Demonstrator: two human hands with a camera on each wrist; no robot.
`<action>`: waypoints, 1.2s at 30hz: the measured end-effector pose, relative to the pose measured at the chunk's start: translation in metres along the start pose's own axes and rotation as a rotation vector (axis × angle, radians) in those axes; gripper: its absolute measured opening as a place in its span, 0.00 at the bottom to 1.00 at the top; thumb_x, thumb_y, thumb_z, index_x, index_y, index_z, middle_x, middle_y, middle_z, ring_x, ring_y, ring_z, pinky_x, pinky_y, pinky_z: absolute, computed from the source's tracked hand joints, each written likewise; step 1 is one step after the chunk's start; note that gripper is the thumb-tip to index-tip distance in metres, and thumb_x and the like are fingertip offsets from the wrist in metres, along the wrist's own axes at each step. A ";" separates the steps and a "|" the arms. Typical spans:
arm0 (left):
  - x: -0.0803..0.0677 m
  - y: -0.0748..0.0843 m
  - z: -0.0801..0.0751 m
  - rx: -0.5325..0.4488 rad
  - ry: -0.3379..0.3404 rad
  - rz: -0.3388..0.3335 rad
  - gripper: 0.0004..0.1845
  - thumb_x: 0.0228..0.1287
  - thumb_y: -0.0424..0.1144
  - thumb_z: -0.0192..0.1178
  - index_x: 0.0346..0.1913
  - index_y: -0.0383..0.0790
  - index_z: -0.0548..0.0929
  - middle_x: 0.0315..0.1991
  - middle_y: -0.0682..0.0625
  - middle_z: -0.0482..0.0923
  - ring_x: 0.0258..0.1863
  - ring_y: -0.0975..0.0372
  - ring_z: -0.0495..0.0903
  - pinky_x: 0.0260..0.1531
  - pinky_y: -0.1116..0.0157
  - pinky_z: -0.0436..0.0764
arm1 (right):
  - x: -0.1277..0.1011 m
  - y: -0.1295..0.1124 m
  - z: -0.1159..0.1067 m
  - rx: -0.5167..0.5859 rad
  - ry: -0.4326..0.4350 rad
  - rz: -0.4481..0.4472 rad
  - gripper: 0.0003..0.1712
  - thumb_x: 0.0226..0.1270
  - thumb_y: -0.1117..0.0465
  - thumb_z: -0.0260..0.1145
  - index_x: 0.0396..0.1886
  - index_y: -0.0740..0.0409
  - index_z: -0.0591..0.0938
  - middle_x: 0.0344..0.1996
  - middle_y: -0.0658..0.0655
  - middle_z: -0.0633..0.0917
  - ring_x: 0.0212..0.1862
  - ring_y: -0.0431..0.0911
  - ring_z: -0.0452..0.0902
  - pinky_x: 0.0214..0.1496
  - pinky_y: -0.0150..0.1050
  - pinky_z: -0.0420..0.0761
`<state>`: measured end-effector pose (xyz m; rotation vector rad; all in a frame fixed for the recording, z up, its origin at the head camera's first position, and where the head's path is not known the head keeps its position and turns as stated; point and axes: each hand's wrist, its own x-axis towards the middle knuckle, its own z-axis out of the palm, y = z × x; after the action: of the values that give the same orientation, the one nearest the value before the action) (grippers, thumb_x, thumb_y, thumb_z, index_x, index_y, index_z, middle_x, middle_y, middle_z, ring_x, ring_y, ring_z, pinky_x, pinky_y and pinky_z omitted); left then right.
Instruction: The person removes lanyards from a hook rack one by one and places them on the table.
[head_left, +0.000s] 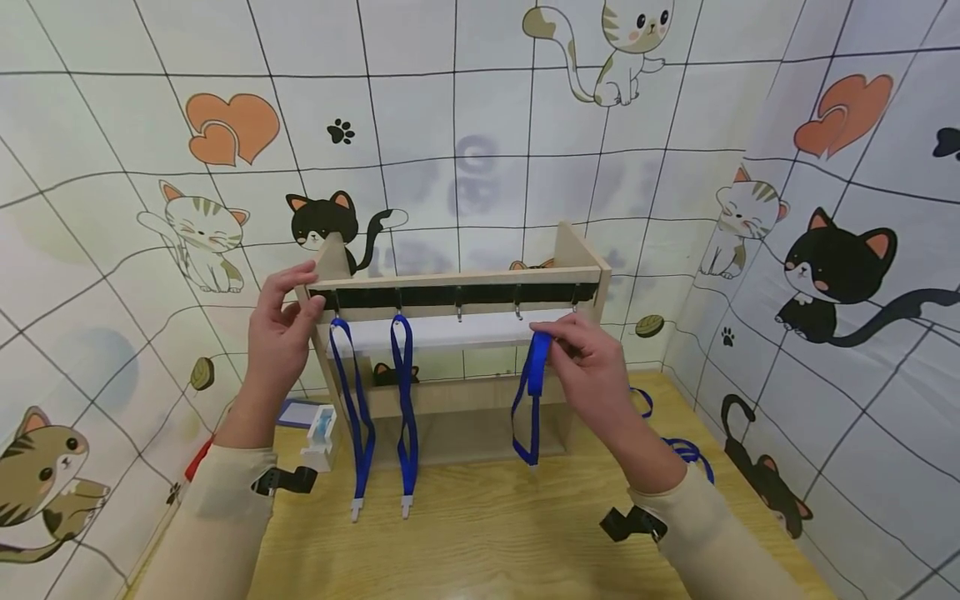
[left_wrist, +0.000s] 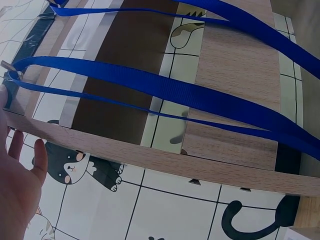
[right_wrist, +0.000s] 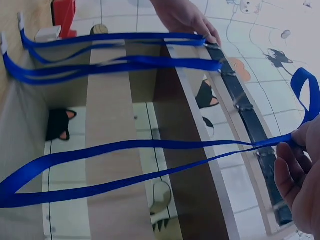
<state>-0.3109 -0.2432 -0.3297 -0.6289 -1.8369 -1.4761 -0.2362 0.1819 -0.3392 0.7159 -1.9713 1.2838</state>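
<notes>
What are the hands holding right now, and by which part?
The right hand pinches a blue lanyard near its top loop; the left hand grips the wooden rack at its left end.

Two hung lanyards (head_left: 382,408) crowd the rack's (head_left: 457,287) left hooks. The middle hooks (head_left: 487,312) hang bare, with open room below them.

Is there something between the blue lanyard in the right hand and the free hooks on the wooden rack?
Nothing visible blocks it. The right hand pinches the blue lanyard just below the free hooks; the two hung lanyards are further left, by the left hand gripping the rack.
</notes>
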 end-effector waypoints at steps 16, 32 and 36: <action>0.001 0.003 0.001 -0.005 0.010 -0.012 0.18 0.82 0.28 0.62 0.69 0.31 0.79 0.77 0.47 0.76 0.77 0.55 0.72 0.65 0.64 0.77 | -0.001 0.008 -0.065 -0.166 0.085 0.074 0.04 0.79 0.72 0.69 0.48 0.66 0.86 0.35 0.55 0.89 0.34 0.41 0.82 0.39 0.26 0.77; 0.002 0.002 0.000 0.003 0.009 -0.015 0.18 0.82 0.29 0.62 0.69 0.31 0.79 0.77 0.48 0.76 0.77 0.55 0.73 0.67 0.63 0.78 | -0.011 0.029 -0.083 -0.177 -0.009 0.128 0.07 0.79 0.75 0.67 0.47 0.62 0.86 0.39 0.53 0.86 0.36 0.41 0.83 0.39 0.27 0.79; 0.001 0.002 0.001 0.012 0.010 -0.026 0.19 0.82 0.30 0.62 0.70 0.33 0.79 0.77 0.49 0.76 0.77 0.55 0.72 0.67 0.63 0.78 | -0.018 0.034 -0.076 -0.155 -0.059 0.143 0.06 0.79 0.74 0.67 0.47 0.61 0.86 0.38 0.53 0.86 0.36 0.43 0.82 0.40 0.28 0.80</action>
<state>-0.3098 -0.2419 -0.3279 -0.5927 -1.8514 -1.4811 -0.2326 0.2663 -0.3499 0.5510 -2.1760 1.1867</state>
